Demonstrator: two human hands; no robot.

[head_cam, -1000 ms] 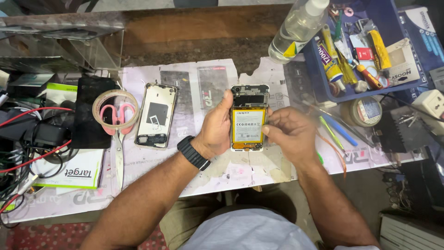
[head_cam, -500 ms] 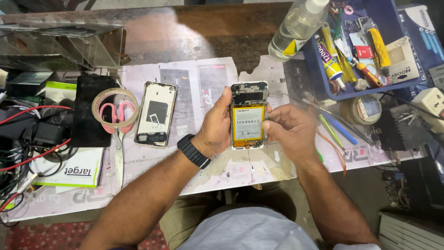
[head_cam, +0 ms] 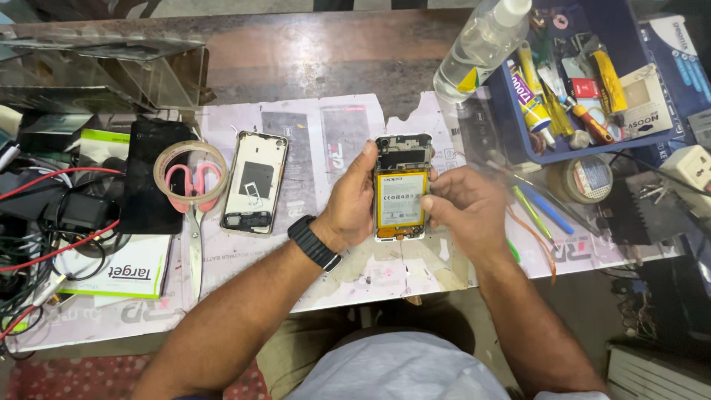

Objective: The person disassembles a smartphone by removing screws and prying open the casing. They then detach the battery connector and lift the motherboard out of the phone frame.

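The opened smartphone with a yellow battery and bare circuit board (head_cam: pixel 401 188) is held up just above the paper-covered tabletop (head_cam: pixel 333 274). The left hand (head_cam: pixel 352 204) wraps its left edge, fingers closed round the frame, while the right hand (head_cam: pixel 459 204) pinches narrowly at the battery's right side. The work seems best done with a firm left grip and light, level fingertip pressure, not bending the battery. The removed white back shell (head_cam: pixel 255 183) lies well apart, beside pink-handled scissors (head_cam: pixel 194 215).
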